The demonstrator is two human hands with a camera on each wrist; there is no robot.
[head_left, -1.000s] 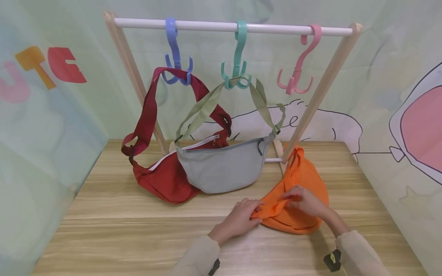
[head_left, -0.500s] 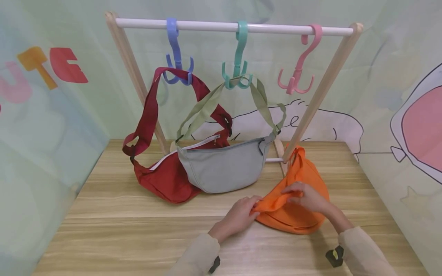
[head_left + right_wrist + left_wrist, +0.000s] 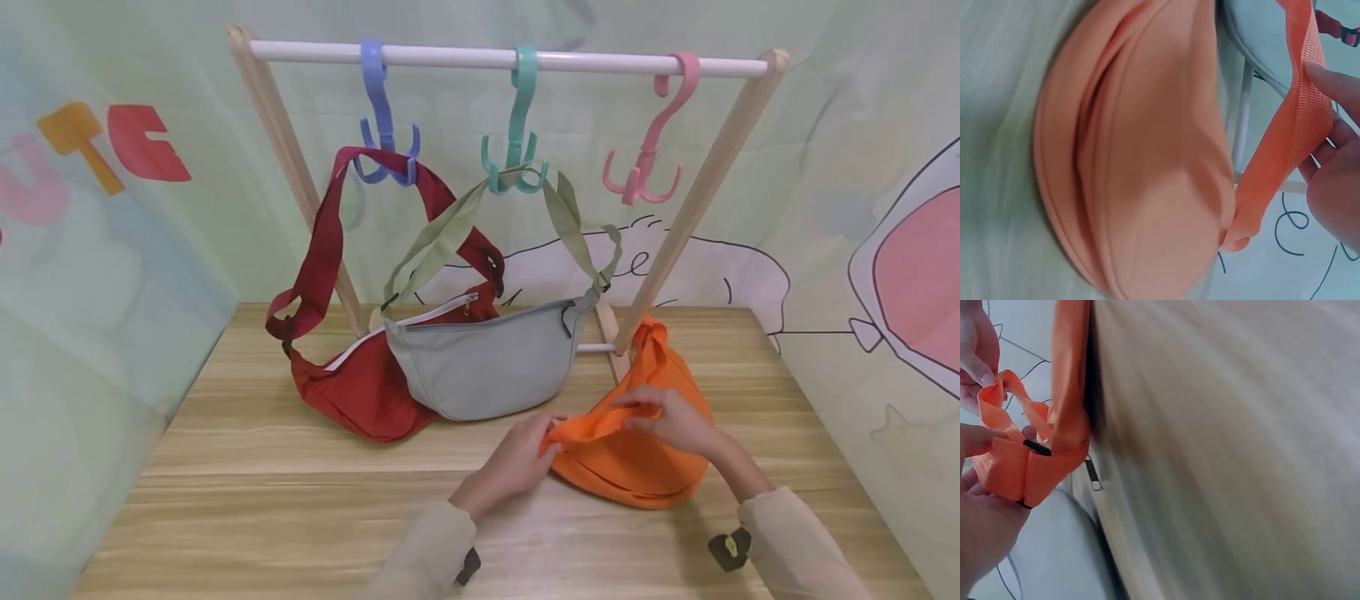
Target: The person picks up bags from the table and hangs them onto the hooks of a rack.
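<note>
An orange waist bag (image 3: pixel 637 471) lies on the table at the front right in the head view. At its left end, my left hand (image 3: pixel 513 462) pinches the webbing strap close to a black slider (image 3: pixel 1036 447), clearest in the left wrist view. My right hand (image 3: pixel 675 421) is above the bag and holds the strap (image 3: pixel 1300 119) between thumb and fingers. From there the strap runs down to the bag's far end. A zip pull (image 3: pixel 1092 475) dangles below the slider.
A wooden rack with a white bar (image 3: pixel 457 55) carries blue, green and pink hooks. The red bag (image 3: pixel 360 392) hangs from the blue hook (image 3: pixel 384 125), the grey bag (image 3: pixel 487 367) from the green hook (image 3: pixel 517 125). Nothing hangs on the pink hook (image 3: pixel 645 142).
My left hand has moved slightly left and up, drawing the strap and the bag's near end with it. My right hand has shifted a little right and up, still with the strap.
</note>
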